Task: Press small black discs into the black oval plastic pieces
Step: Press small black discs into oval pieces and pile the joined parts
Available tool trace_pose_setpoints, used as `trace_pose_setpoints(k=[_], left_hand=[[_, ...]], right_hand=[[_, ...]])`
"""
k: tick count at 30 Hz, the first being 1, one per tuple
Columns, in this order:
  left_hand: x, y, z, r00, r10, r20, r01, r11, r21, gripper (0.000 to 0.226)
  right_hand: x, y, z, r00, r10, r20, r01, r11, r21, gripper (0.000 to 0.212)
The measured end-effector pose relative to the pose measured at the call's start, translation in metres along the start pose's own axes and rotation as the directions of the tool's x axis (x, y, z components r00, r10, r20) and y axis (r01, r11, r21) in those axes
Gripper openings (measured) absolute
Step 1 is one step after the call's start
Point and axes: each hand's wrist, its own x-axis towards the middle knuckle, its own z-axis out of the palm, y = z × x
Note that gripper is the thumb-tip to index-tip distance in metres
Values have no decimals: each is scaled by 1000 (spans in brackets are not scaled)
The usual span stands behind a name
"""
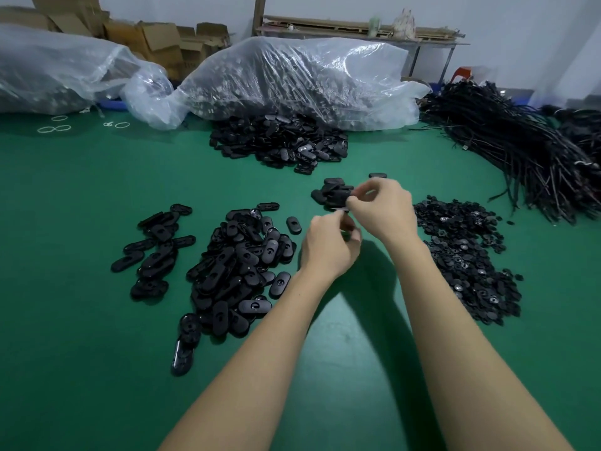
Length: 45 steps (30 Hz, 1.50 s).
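Pinching hands meet mid-counter, a disc about to seat, I reckon.

I've got the left hand (330,247) with fingers curled tight round something small and dark, and the right hand (382,208) just beyond it, its fingers (359,192) nipped on a black oval piece (338,198) that seems to lie long-axis left to right, though blur hides which hand carries the disc. Both hover over the green counter (81,320), fingertips nearly touching. Ovals wait in the pile (237,268) to the left, nearer the left hand; the disc heap (468,255) sits right, nearer the right.
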Motion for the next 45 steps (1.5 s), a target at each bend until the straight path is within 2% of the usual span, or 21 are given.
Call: trace_pose_setpoints(k=[1, 3, 6, 9, 12, 13, 15, 18, 21, 25, 28, 33, 40, 43, 45], left_hand=[[0, -1, 1, 1000, 5, -25, -6, 998, -58, 10], [-1, -2, 0, 996, 41, -78, -52, 989, -142, 23], [-1, 2, -2, 996, 88, 6, -82, 953, -290, 39], [-1, 7, -2, 993, 110, 51, -78, 903, -422, 31], [0, 10, -2, 997, 49, 62, -5, 823, -569, 17], [0, 11, -2, 997, 28, 77, 24, 796, -605, 14], [-2, 14, 1, 995, 6, 102, 63, 755, -653, 11], [-5, 17, 6, 991, 0, 131, 91, 721, -687, 13], [-9, 16, 13, 986, 1, 168, 117, 715, -689, 18], [-11, 13, 17, 987, -17, 162, 123, 732, -670, 20], [-10, 11, 15, 985, -47, 163, 147, 714, -684, 24], [-9, 14, 8, 980, -107, 166, 197, 626, -754, 22], [-5, 5, -5, 983, -135, 121, 180, 639, -748, 22], [-4, -2, -8, 982, -158, 103, 181, 642, -745, 24], [-4, -3, -8, 980, -171, 100, 186, 631, -753, 24]], right_hand=[[-4, 11, -5, 999, 26, -19, -25, 998, 59, 6], [-10, 29, -13, 998, 60, -12, -57, 982, 178, 7], [-11, 42, -24, 996, 79, 38, -87, 951, 298, 11], [-10, 50, -38, 991, 68, 114, -103, 935, 341, 8], [-11, 56, -50, 973, 28, 229, -108, 931, 348, 12], [-10, 59, -53, 973, 32, 229, -109, 937, 333, 13], [-8, 67, -60, 990, 64, 128, -92, 971, 223, 12], [-6, 83, -75, 995, 96, -2, -96, 994, -58, 12], [-9, 95, -83, 988, 150, 42, -140, 974, -180, 16], [-12, 96, -79, 980, 161, 113, -126, 955, -268, 14], [-12, 94, -75, 981, 181, 76, -151, 943, -296, 14], [-12, 89, -74, 978, 206, 45, -178, 920, -350, 10], [-10, 77, -70, 967, 254, -9, -237, 888, -394, 20], [-12, 77, -68, 976, 205, -69, -216, 924, -316, 22], [-13, 76, -67, 981, 163, -105, -180, 967, -181, 19]])
